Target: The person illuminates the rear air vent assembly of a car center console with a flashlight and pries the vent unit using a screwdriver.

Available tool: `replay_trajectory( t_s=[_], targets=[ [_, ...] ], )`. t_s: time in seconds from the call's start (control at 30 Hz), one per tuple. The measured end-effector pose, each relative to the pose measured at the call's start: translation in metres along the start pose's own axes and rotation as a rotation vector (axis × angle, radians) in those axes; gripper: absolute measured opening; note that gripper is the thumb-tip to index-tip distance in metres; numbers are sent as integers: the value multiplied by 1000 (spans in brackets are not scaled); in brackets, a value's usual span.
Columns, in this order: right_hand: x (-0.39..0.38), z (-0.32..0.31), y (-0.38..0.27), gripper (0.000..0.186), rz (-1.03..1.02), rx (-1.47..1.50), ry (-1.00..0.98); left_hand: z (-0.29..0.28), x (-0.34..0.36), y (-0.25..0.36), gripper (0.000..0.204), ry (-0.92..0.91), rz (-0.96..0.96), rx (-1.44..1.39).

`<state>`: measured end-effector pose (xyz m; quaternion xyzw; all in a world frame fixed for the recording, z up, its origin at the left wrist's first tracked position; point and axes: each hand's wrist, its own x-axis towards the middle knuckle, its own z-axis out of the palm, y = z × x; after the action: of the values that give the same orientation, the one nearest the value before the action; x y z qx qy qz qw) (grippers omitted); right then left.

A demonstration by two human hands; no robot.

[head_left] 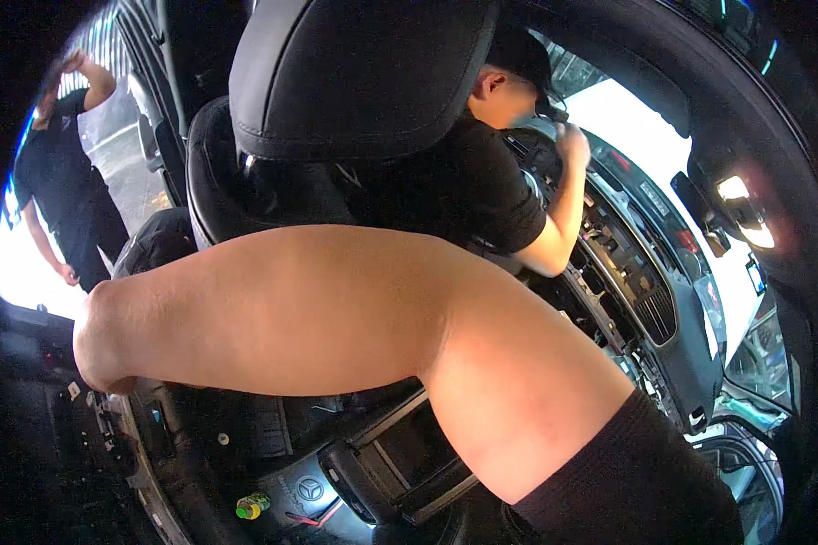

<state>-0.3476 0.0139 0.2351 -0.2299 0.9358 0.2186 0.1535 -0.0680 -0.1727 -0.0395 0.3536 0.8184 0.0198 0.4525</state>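
My right arm (518, 381) comes in from the lower right out of a black sleeve, bends at the elbow and stretches across the view to the left. At its far end my right hand (104, 336) shows only as a rounded, bent wrist; its fingers are hidden, so I cannot tell what they hold or touch. Closest to that end are the dark car interior and a seat. Above the forearm stands a black seat with a headrest (359, 77). My left hand is out of sight.
A co-worker (482, 182) in black leans at the opened-up dashboard (609, 263), one hand raised. Another person (59, 173) stands outside at left. Below my arm lie a small yellow-green bottle (253, 506), a red-handled tool (314, 520) and a black console (400, 459). Lit lamps (745, 211) hang at right.
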Motion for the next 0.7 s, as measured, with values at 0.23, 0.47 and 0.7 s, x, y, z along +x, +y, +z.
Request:
replay_trajectory(
  t_s=[0.23,0.47,0.7],
  targets=[
    [94,-25,-127,44,-226,30,13,107,-97,-40,62,-56,-359,-152],
    [62,-9,-109,46,-149,-49,138,104,-85,-46,62,-43,-272,-122],
    [76,-6,-103,50,-299,-75,123,101,-84,-47,68,-90,-280,-134]
  ],
)
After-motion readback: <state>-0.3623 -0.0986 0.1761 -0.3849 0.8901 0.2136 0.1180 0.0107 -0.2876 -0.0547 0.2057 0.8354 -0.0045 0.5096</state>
